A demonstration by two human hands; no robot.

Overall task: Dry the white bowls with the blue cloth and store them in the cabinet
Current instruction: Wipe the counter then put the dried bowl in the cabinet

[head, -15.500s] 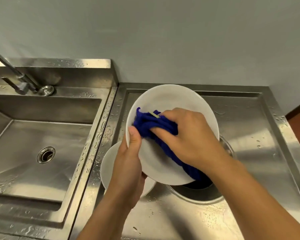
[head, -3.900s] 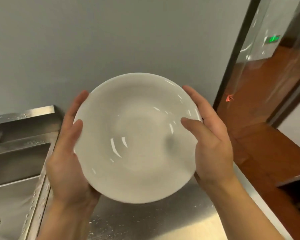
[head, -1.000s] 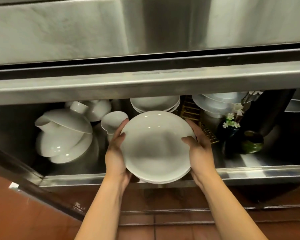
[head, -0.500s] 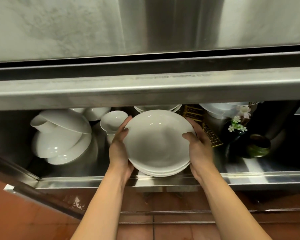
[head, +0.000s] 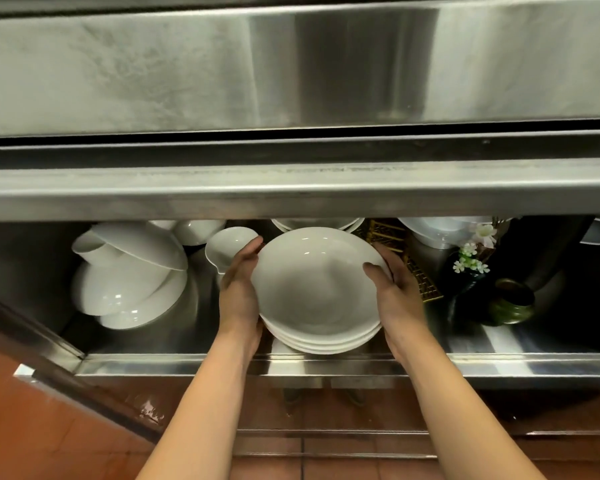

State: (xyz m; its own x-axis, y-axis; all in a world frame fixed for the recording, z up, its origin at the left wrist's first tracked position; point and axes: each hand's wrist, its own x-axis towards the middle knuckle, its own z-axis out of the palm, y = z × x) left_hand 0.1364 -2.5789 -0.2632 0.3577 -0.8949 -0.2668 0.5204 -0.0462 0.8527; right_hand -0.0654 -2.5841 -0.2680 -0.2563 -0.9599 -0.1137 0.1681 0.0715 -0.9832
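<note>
The steel cabinet (head: pixel 291 367) fills the view, its broad upper panel and front rail above, its open shelf below; against the picture half a second ago the rail sits lower in the view and hides more of the crockery at the back, while the arms reach in much as they did. At the shelf's left lies a heap of large white dishes (head: pixel 129 275) tipped on their sides; at the front middle stands the stack of white bowls (head: pixel 317 289), upright and nested, its base on the shelf floor just behind the front lip, a little further in than before. The top bowl is gripped from both sides: the left hand (head: pixel 239 299) lies along the left rim with its fingers (head: pixel 248 252) curled over the edge, the right hand (head: pixel 397 299) on the right rim with thumb inside and fingers (head: pixel 383 252) wrapped behind, both clamped on the bowl as earlier. Just left of the left hand sits a small white spouted dish (head: pixel 227 247); behind the right hand lies a gold wire rack (head: pixel 420 282); to the right stand a dark vase (head: pixel 465 292) with small white flowers (head: pixel 471 261) and a green pot (head: pixel 511 303), all where they were. The floor below is red-brown tile (head: pixel 32 427). No writing or brand can be read anywhere.
</note>
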